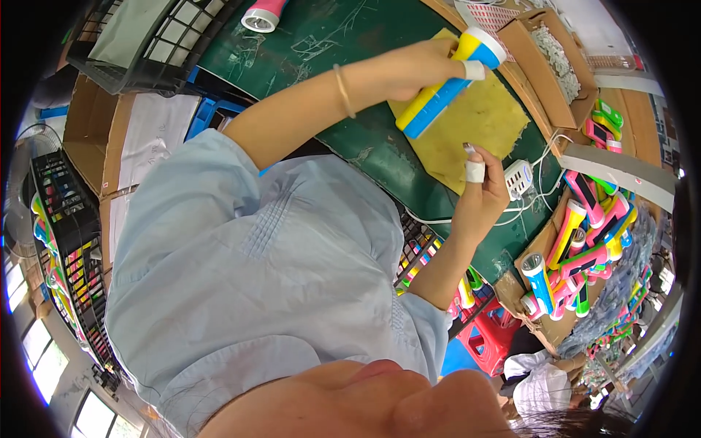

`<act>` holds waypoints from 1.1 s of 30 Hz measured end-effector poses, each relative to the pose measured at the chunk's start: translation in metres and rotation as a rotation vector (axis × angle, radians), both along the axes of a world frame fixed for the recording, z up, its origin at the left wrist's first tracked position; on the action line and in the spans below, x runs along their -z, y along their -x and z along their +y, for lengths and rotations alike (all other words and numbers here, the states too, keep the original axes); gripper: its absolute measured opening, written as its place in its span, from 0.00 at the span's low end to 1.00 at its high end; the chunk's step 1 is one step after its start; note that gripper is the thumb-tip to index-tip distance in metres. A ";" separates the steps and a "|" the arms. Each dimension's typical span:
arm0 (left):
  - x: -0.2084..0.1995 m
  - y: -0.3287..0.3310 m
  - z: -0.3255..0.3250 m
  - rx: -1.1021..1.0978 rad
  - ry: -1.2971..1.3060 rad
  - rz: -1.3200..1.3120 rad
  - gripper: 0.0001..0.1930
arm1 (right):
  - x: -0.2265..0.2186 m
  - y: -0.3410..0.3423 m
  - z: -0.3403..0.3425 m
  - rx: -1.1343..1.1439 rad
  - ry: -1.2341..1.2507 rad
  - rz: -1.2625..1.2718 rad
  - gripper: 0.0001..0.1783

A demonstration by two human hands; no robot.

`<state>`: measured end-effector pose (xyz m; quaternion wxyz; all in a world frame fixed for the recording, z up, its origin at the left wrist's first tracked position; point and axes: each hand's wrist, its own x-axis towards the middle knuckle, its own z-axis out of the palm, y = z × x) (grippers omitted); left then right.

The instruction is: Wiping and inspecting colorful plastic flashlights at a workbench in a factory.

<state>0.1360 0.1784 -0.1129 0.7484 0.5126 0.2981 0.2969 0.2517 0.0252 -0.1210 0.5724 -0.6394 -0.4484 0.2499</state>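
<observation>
My left hand is closed around the yellow and blue body of a flashlight. The flashlight is tilted, with its wide white-rimmed head toward the upper right, over a worn yellow cloth on the green tabletop. Lower down, beside the cloth's near edge, my right hand pinches a small silver-tipped piece between thumb and finger; its kind is too small to make out. White tape wraps both thumbs. A white multi-port charger with white cables sits just right of my right hand.
An open cardboard box of small white parts stands at the upper right. Many colourful flashlights are heaped in a carton at the right. A pink flashlight lies at the far left, near a black crate. Red stools stand below.
</observation>
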 end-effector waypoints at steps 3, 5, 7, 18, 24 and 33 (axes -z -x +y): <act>-0.002 0.012 -0.008 0.189 0.260 -0.182 0.22 | -0.005 0.008 0.007 -0.004 -0.013 -0.294 0.04; -0.001 0.013 -0.019 0.169 0.248 -0.183 0.23 | -0.008 0.014 0.012 -0.018 -0.098 -0.659 0.06; -0.001 0.012 -0.028 0.131 0.103 -0.045 0.23 | -0.013 0.018 0.018 -0.015 -0.141 -0.808 0.09; -0.008 0.026 -0.043 0.085 -0.055 -0.407 0.25 | 0.000 0.026 -0.017 -0.431 -0.231 -0.832 0.23; -0.001 0.030 -0.057 0.045 0.203 -0.475 0.22 | 0.027 0.029 -0.038 -0.573 -0.334 -0.795 0.13; 0.009 0.040 -0.072 0.229 -1.072 -0.302 0.28 | 0.030 0.031 -0.011 -0.326 -0.169 -0.274 0.18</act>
